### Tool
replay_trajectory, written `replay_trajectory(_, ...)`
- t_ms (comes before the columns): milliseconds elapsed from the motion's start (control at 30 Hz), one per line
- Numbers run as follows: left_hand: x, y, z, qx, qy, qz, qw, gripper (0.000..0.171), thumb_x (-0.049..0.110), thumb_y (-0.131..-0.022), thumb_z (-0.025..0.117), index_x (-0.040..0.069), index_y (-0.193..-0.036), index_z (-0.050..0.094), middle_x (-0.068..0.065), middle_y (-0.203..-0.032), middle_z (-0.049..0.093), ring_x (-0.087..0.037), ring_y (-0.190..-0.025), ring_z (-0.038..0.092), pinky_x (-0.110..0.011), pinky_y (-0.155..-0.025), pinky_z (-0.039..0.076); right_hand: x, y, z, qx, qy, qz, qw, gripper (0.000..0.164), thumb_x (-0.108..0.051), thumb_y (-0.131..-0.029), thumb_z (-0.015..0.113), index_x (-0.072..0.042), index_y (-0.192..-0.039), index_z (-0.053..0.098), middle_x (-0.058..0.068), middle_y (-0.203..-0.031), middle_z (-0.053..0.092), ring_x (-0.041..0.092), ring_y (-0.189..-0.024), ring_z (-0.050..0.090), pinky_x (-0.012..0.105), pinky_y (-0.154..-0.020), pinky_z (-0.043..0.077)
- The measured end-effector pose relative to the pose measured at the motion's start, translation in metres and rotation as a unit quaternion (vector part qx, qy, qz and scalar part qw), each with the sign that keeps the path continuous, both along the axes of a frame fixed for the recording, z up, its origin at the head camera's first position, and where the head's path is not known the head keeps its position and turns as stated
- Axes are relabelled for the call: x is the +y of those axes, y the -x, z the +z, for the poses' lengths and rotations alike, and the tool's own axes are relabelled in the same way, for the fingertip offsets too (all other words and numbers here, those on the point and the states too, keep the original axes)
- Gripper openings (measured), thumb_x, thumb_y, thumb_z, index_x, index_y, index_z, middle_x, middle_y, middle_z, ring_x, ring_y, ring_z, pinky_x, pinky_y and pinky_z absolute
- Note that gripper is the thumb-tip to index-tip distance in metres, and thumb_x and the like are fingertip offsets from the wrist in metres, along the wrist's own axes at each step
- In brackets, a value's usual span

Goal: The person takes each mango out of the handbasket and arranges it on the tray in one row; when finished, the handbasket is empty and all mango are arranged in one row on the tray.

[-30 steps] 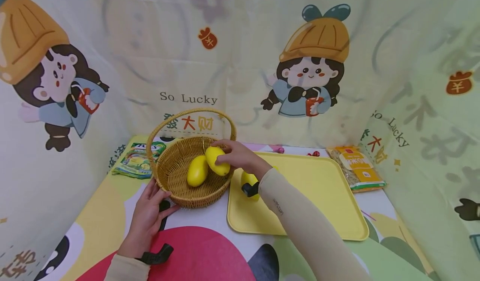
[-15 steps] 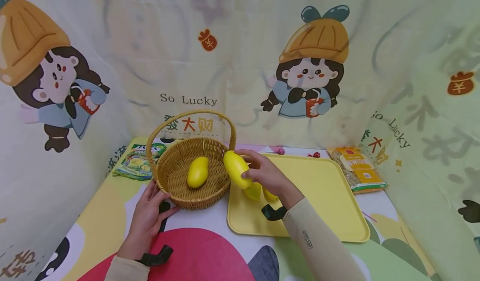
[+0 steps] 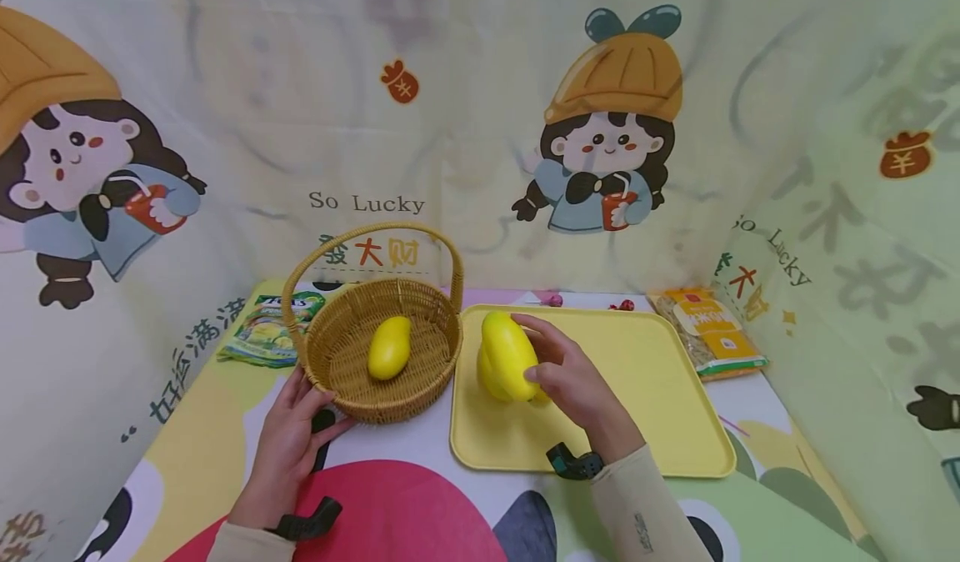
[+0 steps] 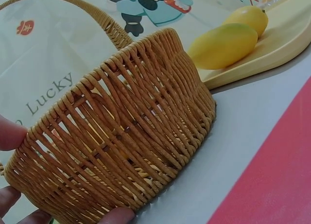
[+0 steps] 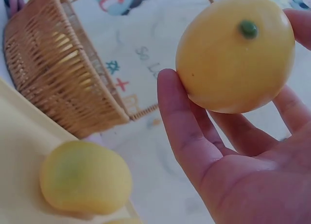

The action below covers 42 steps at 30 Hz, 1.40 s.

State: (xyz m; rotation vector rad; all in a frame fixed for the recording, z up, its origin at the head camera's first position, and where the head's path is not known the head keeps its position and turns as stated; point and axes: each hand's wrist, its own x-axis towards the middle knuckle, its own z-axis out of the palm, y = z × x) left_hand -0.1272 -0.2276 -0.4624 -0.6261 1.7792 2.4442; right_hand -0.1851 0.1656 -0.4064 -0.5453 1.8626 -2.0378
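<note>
My right hand [image 3: 573, 383] holds a yellow mango [image 3: 512, 353] above the left part of the yellow tray [image 3: 622, 429], pinched between thumb and fingers. In the right wrist view the green stem end of this mango [image 5: 235, 63] faces the camera. Beneath it, partly hidden in the head view, mangoes lie on the tray; the left wrist view shows a nearer mango [image 4: 226, 45] and a farther mango [image 4: 252, 21]. One mango [image 3: 390, 348] lies inside the wicker basket [image 3: 322, 370]. My left hand [image 3: 281, 441] grips the basket's front left side, fingers near its rim and thumb low on its wall.
The basket's tall handle [image 3: 375, 227] arches over its opening. A green packet [image 3: 266, 328] lies behind left, and an orange and clear food bag [image 3: 708, 333] beside the tray's right edge. Small red items [image 3: 622, 304] lie behind the tray. Printed cloth walls [image 3: 480, 145] enclose the table.
My right hand has carried the mango out of the basket, to the right and over the tray. The left hand stays at the basket. The head view has shifted slightly.
</note>
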Motion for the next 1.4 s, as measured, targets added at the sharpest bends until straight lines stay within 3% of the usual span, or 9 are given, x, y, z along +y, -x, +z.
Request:
replay_trajectory(267,-0.002,0.001,-0.001,-0.003,-0.001,0.003,1.0,0.084,0.008,-0.109,0.046,0.051,-0.166,0.001,0.01,-0.18,-0.001,-0.029,-0.163,0.02,-0.066,-0.105,0.049,0.025,-0.01,0.002,0.01,0.018,-0.03,0.999,0.081,-0.001,-0.085,0.057,-0.021,-0.161,0.041,0.007,-0.159,0.044,0.025,-0.128,0.057,0.029,-0.101,0.058)
replay_trajectory(533,-0.001,0.0,-0.001,-0.002,0.009,0.0,1.0,0.083,0.01,-0.11,0.047,0.051,-0.166,0.002,0.008,-0.18,0.001,-0.029,-0.162,0.023,-0.064,-0.104,0.05,0.042,-0.012,0.014,0.021,0.032,-0.049,0.998,0.078,0.0,-0.087,0.056,-0.023,-0.16,0.043,0.001,-0.152,0.051,0.02,-0.121,0.062,0.028,-0.098,0.06)
replay_trajectory(1033,0.0,0.001,0.001,-0.007,0.005,-0.002,1.0,0.084,0.01,-0.11,0.047,0.052,-0.166,0.0,0.007,-0.181,0.001,-0.029,-0.163,0.021,-0.064,-0.105,0.05,0.076,-0.012,0.016,0.034,0.062,-0.088,0.994,0.072,0.003,-0.096,0.051,-0.024,-0.161,0.041,0.003,-0.148,0.054,0.015,-0.111,0.065,0.025,-0.097,0.06)
replay_trajectory(1233,0.001,0.001,0.001,0.001,0.013,-0.002,0.9999,0.084,0.009,-0.11,0.047,0.053,-0.165,0.002,0.008,-0.18,0.0,-0.03,-0.163,0.022,-0.065,-0.103,0.05,0.086,-0.01,0.014,0.029,0.035,-0.126,0.991,0.073,0.004,-0.096,0.053,-0.023,-0.162,0.04,0.003,-0.15,0.052,0.017,-0.116,0.064,0.026,-0.102,0.058)
replay_trajectory(1400,0.001,0.0,0.0,0.005,0.017,-0.004,0.9998,0.083,0.01,-0.11,0.047,0.053,-0.165,0.003,0.008,-0.18,0.0,-0.031,-0.163,0.023,-0.065,-0.103,0.05,0.09,-0.008,0.013,0.027,-0.023,-0.166,0.985,0.074,0.001,-0.096,0.059,-0.022,-0.163,0.04,0.005,-0.152,0.05,0.02,-0.119,0.062,0.027,-0.102,0.058)
